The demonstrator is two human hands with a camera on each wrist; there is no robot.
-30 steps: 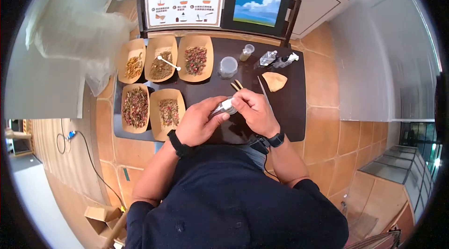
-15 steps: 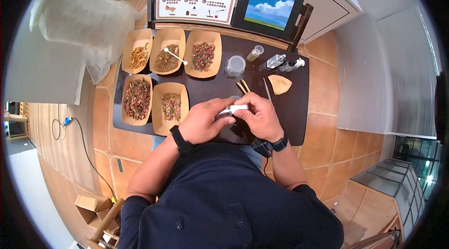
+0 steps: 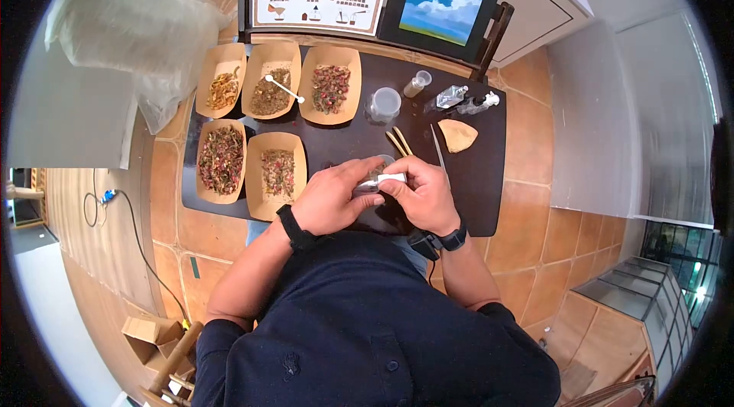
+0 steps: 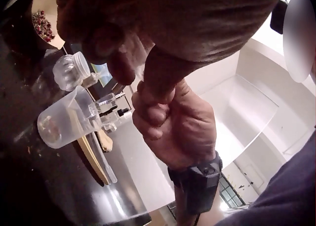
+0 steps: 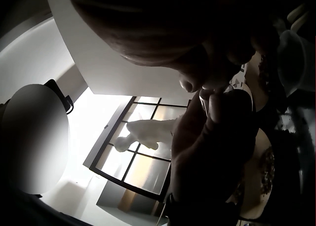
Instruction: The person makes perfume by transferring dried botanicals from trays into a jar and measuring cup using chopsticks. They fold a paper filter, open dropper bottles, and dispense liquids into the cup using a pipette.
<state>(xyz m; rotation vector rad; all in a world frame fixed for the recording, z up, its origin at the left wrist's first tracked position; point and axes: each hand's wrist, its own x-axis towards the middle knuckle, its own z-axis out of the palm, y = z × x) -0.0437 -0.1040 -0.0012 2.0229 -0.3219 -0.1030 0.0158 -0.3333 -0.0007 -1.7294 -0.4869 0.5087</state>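
Observation:
My left hand (image 3: 332, 196) grips a small clear bottle (image 3: 367, 187) on its side, low over the table's near edge. The fingers of my right hand (image 3: 430, 196) pinch the white cap (image 3: 393, 177) at the bottle's right end. Most of the bottle is hidden behind the fingers. Just beyond the hands stands a clear plastic cup (image 4: 66, 120), with a few bits at its bottom. In the left wrist view the two hands meet fingertip to fingertip; the right wrist view is dark, and the left hand (image 5: 207, 152) shows there as a silhouette.
Several paper trays (image 3: 277, 200) of dried petals and herbs fill the table's left side, a white spoon (image 3: 284, 89) across one. A lidded jar (image 3: 384, 105), a vial (image 3: 417, 83), spray bottles (image 3: 480, 104), tongs (image 3: 399, 141), a slim stick (image 3: 438, 145) and a tan pouch (image 3: 458, 136) stand or lie right.
The head view has shifted a little. The bottle has tipped onto its side between my hands, its white cap now toward the right; in the last half second the hands have barely moved.

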